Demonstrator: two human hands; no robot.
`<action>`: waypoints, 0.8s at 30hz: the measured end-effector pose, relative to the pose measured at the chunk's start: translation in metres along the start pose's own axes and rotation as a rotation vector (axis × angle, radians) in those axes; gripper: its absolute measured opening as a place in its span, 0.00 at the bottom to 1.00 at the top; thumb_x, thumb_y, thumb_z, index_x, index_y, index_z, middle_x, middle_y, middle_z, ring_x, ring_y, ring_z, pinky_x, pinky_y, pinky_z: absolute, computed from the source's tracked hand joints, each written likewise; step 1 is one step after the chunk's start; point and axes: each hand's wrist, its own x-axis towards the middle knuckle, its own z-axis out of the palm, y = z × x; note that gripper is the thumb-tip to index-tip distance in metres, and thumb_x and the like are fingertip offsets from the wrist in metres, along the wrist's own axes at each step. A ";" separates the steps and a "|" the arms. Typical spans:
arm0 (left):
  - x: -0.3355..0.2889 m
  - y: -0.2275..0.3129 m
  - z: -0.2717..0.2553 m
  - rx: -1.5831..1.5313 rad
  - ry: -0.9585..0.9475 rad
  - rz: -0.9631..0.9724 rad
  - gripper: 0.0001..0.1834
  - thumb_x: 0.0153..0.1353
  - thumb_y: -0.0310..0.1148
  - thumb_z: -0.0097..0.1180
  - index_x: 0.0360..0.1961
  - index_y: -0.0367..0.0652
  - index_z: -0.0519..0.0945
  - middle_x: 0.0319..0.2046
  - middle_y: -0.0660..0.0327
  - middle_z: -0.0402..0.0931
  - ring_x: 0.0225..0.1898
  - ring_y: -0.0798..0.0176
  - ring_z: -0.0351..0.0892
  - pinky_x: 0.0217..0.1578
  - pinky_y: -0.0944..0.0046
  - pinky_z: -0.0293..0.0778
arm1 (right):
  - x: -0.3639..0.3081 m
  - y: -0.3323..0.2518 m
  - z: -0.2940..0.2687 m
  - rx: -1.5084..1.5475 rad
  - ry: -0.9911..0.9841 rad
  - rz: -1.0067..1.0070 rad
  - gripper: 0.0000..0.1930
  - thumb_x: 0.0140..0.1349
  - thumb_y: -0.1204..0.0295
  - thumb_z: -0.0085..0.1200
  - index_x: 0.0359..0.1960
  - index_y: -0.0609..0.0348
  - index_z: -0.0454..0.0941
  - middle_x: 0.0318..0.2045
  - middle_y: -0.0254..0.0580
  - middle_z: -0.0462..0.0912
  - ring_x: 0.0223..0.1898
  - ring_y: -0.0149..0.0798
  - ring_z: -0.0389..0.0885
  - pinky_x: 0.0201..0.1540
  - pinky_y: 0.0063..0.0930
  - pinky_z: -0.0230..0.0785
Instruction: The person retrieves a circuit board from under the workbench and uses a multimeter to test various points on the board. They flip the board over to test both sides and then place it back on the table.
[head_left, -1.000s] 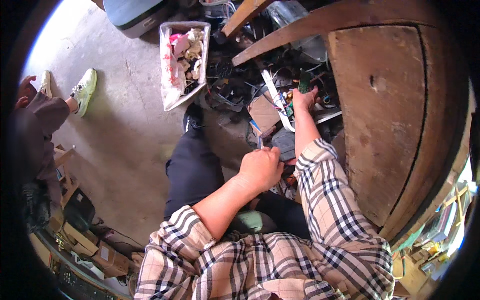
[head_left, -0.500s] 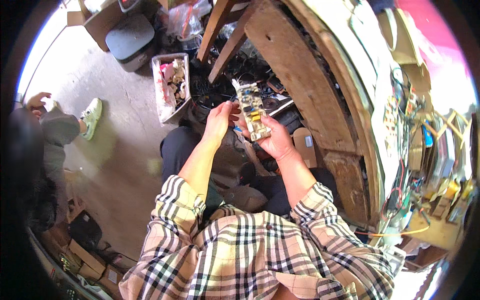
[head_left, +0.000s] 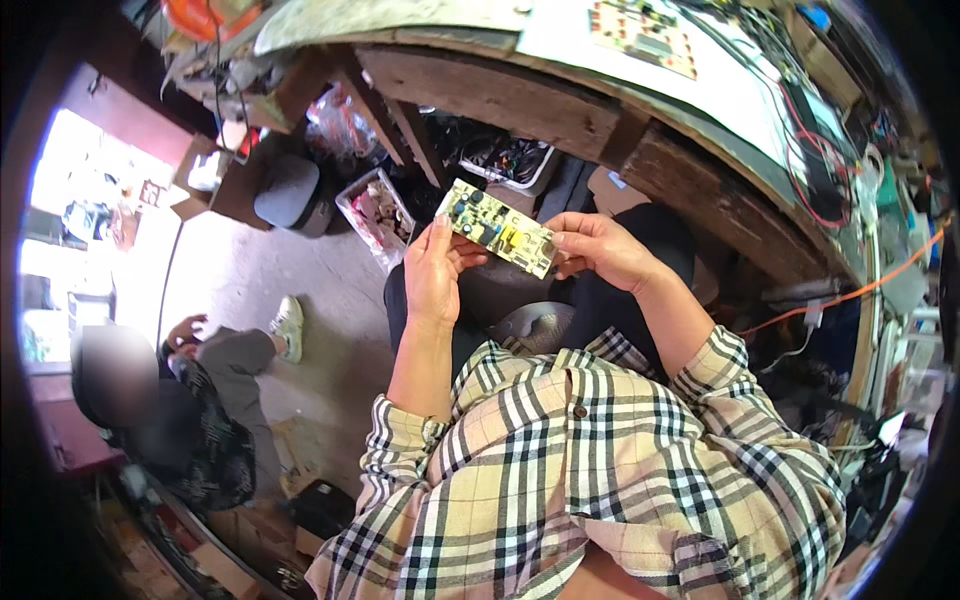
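Observation:
Between my two hands, above my lap, is a pale yellow circuit board (head_left: pixel 490 226) with its component side facing up. Small dark capacitors stand toward its left end, and a bright yellow block sits right of its middle. My left hand (head_left: pixel 436 272) grips the left end, thumb on top and fingers curled beneath. At the right end, my right hand (head_left: pixel 603 250) pinches the edge between thumb and fingers. The board tilts down toward the right.
A wooden workbench (head_left: pixel 500 88) arches across ahead, with another circuit board (head_left: pixel 645 40) on it. Beneath are a white bin of cables (head_left: pixel 510 165) and a box of scraps (head_left: pixel 376 212). A person (head_left: pixel 190 420) sits at the left. An orange cable (head_left: pixel 868 287) runs at the right.
My left hand, beside the board before, now holds its left end. The board has turned from upright to nearly crosswise, and my view has swung to the right.

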 end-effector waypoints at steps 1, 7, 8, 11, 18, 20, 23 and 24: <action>0.002 -0.003 0.003 0.040 -0.016 -0.006 0.16 0.69 0.41 0.46 0.43 0.38 0.76 0.33 0.56 0.82 0.32 0.61 0.82 0.32 0.61 0.78 | -0.005 0.003 -0.001 -0.010 0.039 -0.032 0.13 0.66 0.64 0.51 0.46 0.60 0.77 0.33 0.32 0.81 0.31 0.24 0.78 0.37 0.19 0.72; -0.003 0.008 0.034 0.050 -0.083 0.031 0.16 0.70 0.40 0.45 0.42 0.36 0.76 0.32 0.55 0.81 0.31 0.59 0.82 0.32 0.61 0.78 | -0.019 0.001 -0.011 -0.100 0.104 -0.257 0.12 0.67 0.67 0.50 0.44 0.62 0.78 0.31 0.30 0.80 0.28 0.21 0.74 0.34 0.17 0.68; -0.004 0.009 0.037 0.054 -0.096 0.038 0.16 0.70 0.40 0.45 0.41 0.36 0.76 0.32 0.55 0.81 0.31 0.59 0.82 0.32 0.61 0.78 | -0.019 0.002 -0.012 -0.108 0.107 -0.283 0.12 0.67 0.67 0.49 0.44 0.62 0.78 0.31 0.30 0.80 0.28 0.21 0.74 0.34 0.16 0.69; -0.004 0.011 0.048 0.126 -0.117 0.069 0.17 0.70 0.40 0.45 0.41 0.36 0.76 0.32 0.55 0.81 0.32 0.61 0.82 0.33 0.61 0.78 | -0.024 0.005 -0.016 -0.084 0.116 -0.323 0.12 0.68 0.68 0.49 0.45 0.63 0.78 0.31 0.30 0.80 0.28 0.21 0.74 0.33 0.17 0.70; -0.010 -0.001 0.075 0.249 -0.231 0.029 0.12 0.68 0.34 0.49 0.48 0.38 0.71 0.39 0.57 0.79 0.37 0.65 0.81 0.36 0.65 0.79 | -0.033 0.019 -0.028 -0.069 0.207 -0.313 0.13 0.67 0.68 0.49 0.46 0.63 0.78 0.31 0.32 0.81 0.30 0.22 0.76 0.33 0.19 0.71; -0.011 -0.006 0.078 0.350 -0.199 0.003 0.15 0.64 0.25 0.52 0.52 0.38 0.67 0.44 0.57 0.77 0.39 0.66 0.80 0.37 0.67 0.80 | -0.027 0.021 -0.026 -0.034 0.208 -0.309 0.13 0.67 0.67 0.49 0.46 0.64 0.78 0.30 0.32 0.81 0.29 0.23 0.77 0.33 0.18 0.71; -0.010 -0.005 0.077 0.353 -0.199 0.001 0.16 0.64 0.24 0.51 0.52 0.38 0.67 0.43 0.57 0.77 0.39 0.67 0.80 0.35 0.69 0.81 | -0.023 0.026 -0.022 -0.016 0.192 -0.307 0.13 0.67 0.67 0.49 0.47 0.63 0.78 0.30 0.32 0.82 0.28 0.23 0.77 0.33 0.17 0.71; -0.010 -0.004 0.075 0.360 -0.199 -0.002 0.16 0.64 0.24 0.51 0.52 0.38 0.67 0.43 0.57 0.77 0.39 0.67 0.80 0.35 0.69 0.81 | -0.022 0.029 -0.021 -0.010 0.185 -0.309 0.13 0.67 0.67 0.50 0.47 0.63 0.78 0.29 0.31 0.82 0.28 0.23 0.77 0.33 0.17 0.70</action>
